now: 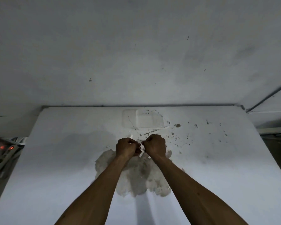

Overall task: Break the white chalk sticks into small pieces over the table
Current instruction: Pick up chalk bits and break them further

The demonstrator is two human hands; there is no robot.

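My left hand [127, 147] and my right hand [155, 146] are held close together above the middle of the white table [55, 159], both fisted. Between them they grip a white chalk stick [141, 154], of which a short end shows below the knuckles. Another thin chalk stick [131, 136] lies on the table just beyond my left hand. Small white bits lie near my right wrist; most of the gripped chalk is hidden by my fingers.
A rough patch of chipped paint [136, 179] spreads on the table under my wrists. A clear shallow plastic tray [144, 118] lies near the far edge by the wall. Dark specks dot the right side. A power strip [8, 149] with red lights lies left of the table.
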